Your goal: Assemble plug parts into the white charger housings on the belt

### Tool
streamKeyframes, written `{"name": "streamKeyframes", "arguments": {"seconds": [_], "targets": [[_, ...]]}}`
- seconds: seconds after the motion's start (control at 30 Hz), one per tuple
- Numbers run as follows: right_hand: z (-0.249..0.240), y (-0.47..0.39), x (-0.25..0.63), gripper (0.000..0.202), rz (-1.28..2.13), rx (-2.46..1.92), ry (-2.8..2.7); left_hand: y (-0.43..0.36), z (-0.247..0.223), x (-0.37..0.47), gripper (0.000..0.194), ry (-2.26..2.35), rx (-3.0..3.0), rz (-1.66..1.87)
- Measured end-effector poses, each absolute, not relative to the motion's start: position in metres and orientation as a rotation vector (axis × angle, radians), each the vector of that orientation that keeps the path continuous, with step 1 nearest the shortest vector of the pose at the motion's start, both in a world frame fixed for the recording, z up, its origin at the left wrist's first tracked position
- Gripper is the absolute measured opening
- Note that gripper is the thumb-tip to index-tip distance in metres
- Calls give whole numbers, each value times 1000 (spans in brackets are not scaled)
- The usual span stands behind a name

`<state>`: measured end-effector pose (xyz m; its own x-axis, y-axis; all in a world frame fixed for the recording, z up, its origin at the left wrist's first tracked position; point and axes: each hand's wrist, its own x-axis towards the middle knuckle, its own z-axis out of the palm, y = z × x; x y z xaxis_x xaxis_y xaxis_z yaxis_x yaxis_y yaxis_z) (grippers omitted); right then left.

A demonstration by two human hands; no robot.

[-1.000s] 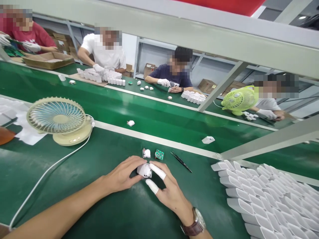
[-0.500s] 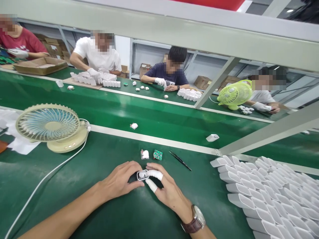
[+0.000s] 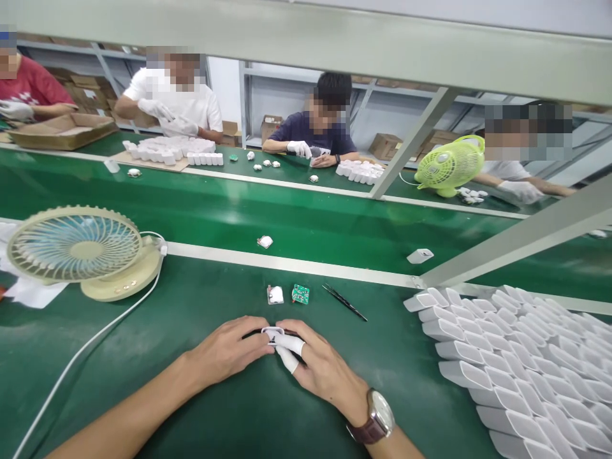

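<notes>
Between both hands is a small white plastic housing (image 3: 270, 331), its open end facing up toward me, with something partly hidden inside. My left hand (image 3: 234, 347) grips its left side between thumb and fingers. My right hand (image 3: 315, 360), with white finger cots on two fingers, holds the right side, and the covered fingertips press at the opening. Just beyond the hands lie a circuit board with a white-wrapped part on top (image 3: 275, 294) and a green circuit board (image 3: 301, 294). Black tweezers (image 3: 345, 302) rest to their right.
Rows of white housings (image 3: 521, 363) stand at the right. A beige fan (image 3: 86, 248) with a white cord is at the left. On the green belt beyond sit a circuit assembly (image 3: 264, 241) and a white housing (image 3: 421, 256). Several co-workers sit opposite, under a slanted frame post (image 3: 516, 233).
My right hand's covered fingers have shifted left over the housing's opening, and my left fingers have closed further round it. The items on the belt have drifted right.
</notes>
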<state>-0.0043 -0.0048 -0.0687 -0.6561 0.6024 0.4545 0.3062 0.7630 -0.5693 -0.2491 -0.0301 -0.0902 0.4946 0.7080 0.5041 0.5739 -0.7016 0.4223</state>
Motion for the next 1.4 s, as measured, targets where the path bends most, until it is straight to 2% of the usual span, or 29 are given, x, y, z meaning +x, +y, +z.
{"name": "streamKeyframes", "arguments": {"seconds": [0.1, 0.23, 0.3, 0.47, 0.53, 0.67, 0.9, 1.07, 1.23, 1.4], "targets": [[-72, -4, -9, 31, 755, -680, -2155, -30, -88, -247, 16, 1096, 2307, 1035], [-80, -3, -17, 19, 1130, -705, -1774, -30, -82, -240, 45, 983, 1806, 1092], [-82, -4, -19, 23, 1293, -690, -1658, -31, -82, -236, 48, 942, 1563, 1088], [-84, -7, -19, 54, 1461, -690, -1632, -30, -86, -229, 65, 872, 1147, 1155], [-84, -7, -20, 52, 1479, -723, -1612, -29, -86, -227, 69, 837, 1086, 1190], [-84, -6, -20, 45, 1527, -762, -1582, -29, -83, -223, 61, 843, 1044, 1203], [-89, -3, -18, 45, 1480, -871, -1674, -31, -85, -221, 59, 960, 1083, 1146], [-94, -6, -23, 47, 1427, -779, -1696, -30, -81, -228, 55, 991, 1096, 1146], [-88, -9, -27, 45, 1237, -691, -1840, -25, -77, -240, 55, 980, 1152, 1098], [-79, -11, -21, 56, 954, -766, -2055, -27, -88, -242, 46, 1000, 1215, 1075]]}}
